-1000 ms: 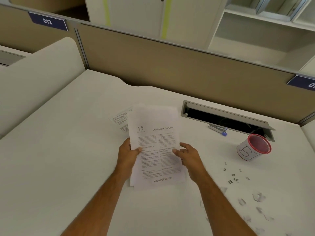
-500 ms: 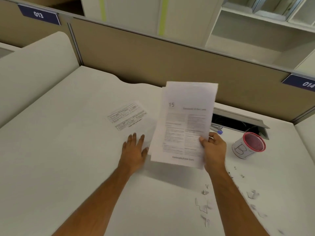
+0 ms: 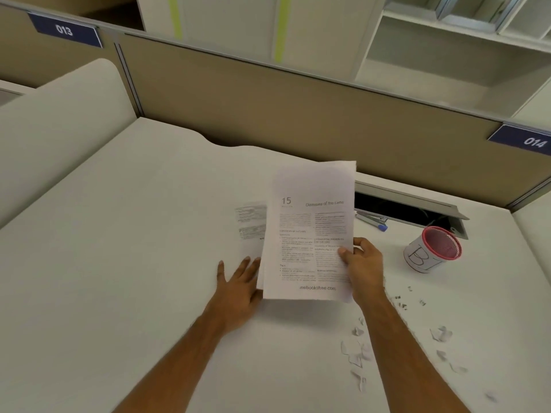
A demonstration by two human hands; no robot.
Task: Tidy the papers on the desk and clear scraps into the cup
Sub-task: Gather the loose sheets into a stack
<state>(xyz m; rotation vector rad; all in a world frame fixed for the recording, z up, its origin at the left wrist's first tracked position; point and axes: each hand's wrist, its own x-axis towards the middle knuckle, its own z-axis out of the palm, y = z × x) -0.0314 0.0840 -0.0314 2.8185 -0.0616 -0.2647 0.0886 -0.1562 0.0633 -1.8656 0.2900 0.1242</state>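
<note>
Readable print on the sheet, cup and partition tags

The held printed sheet (image 3: 310, 234) reads "15", "Diseases of the Lens" and "mebooksfree.com"; the red-rimmed cup (image 3: 429, 251) near the tabletop's right edge bears "B"; blue partition tags read "013" (image 3: 65, 30) and "014" (image 3: 524, 140).

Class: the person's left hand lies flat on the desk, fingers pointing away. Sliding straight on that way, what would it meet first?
Probably the small printed slip of paper lying flat just beyond the left hand; depth is uncertain. The held stack of printed white sheets stands beside its path.
</note>
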